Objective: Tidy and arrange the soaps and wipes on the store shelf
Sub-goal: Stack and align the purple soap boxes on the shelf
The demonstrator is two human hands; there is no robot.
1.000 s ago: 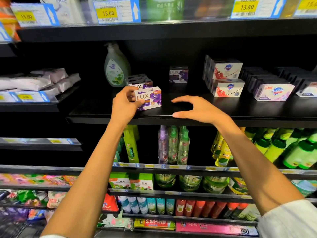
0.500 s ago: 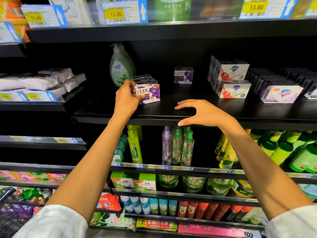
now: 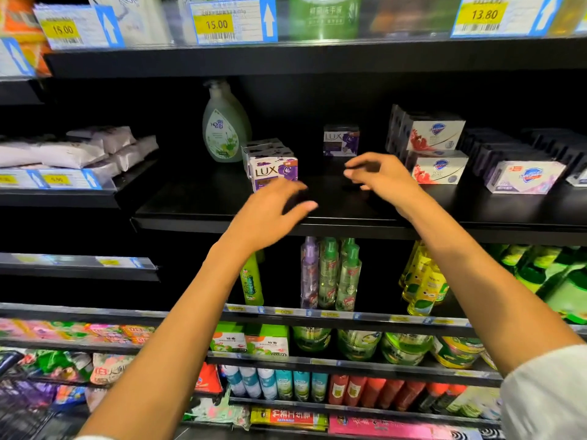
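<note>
This is a shop aisle: black shelving (image 3: 349,222) runs in tiers, each edge carrying yellow price tags (image 3: 216,25) with barcodes and blue arrows. Beyond the fingertips (image 3: 349,173) of both hands stand boxed soaps (image 3: 436,168) in rows, and below the fingers are ranks of identical spray bottles (image 3: 330,274) and packets.
</note>
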